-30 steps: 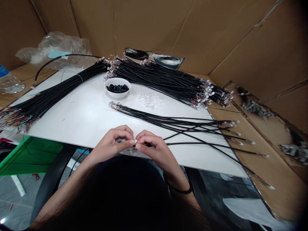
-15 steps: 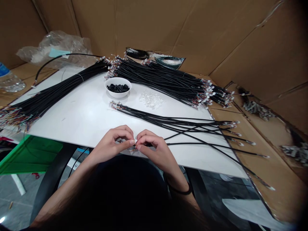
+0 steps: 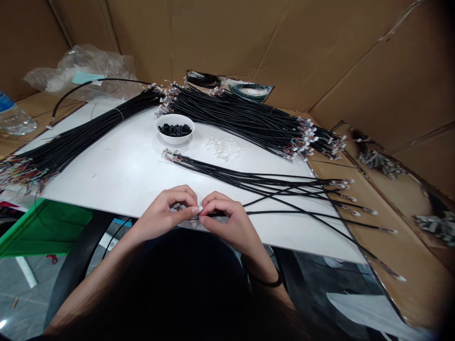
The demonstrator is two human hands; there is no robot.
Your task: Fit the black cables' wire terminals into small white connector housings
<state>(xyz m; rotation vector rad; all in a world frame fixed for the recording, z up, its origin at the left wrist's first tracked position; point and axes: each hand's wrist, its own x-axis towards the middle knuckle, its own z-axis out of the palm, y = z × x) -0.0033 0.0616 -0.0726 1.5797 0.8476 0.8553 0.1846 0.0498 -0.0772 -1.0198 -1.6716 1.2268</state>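
Note:
Both hands meet at the table's front edge, fingertips almost touching. Between thumb and index finger, my left hand [image 3: 169, 208] pinches a small white connector [image 3: 201, 208]. My right hand [image 3: 227, 215] is closed on the end of a black cable [image 3: 284, 212], whose far part stretches right across the table. Thin coloured wires show between the fingertips, and some loose wire ends appear under my left fingers. How the wires sit in the connector is hidden. Just beyond the hands lies a loose group of black cables [image 3: 227, 174] with white connectors at their ends.
A white bowl [image 3: 175, 140] of short black tubes and a pile of small white connectors [image 3: 223, 148] stand behind. Large cable bundles lie at the left [image 3: 95, 122] and back [image 3: 241, 116]. Cardboard walls surround the white table [image 3: 117, 175]; a water bottle [image 3: 16, 118] is far left.
My right thumb and fingertips have shifted slightly, and a little more of the white connector shows. Otherwise the hands and cables stay in place.

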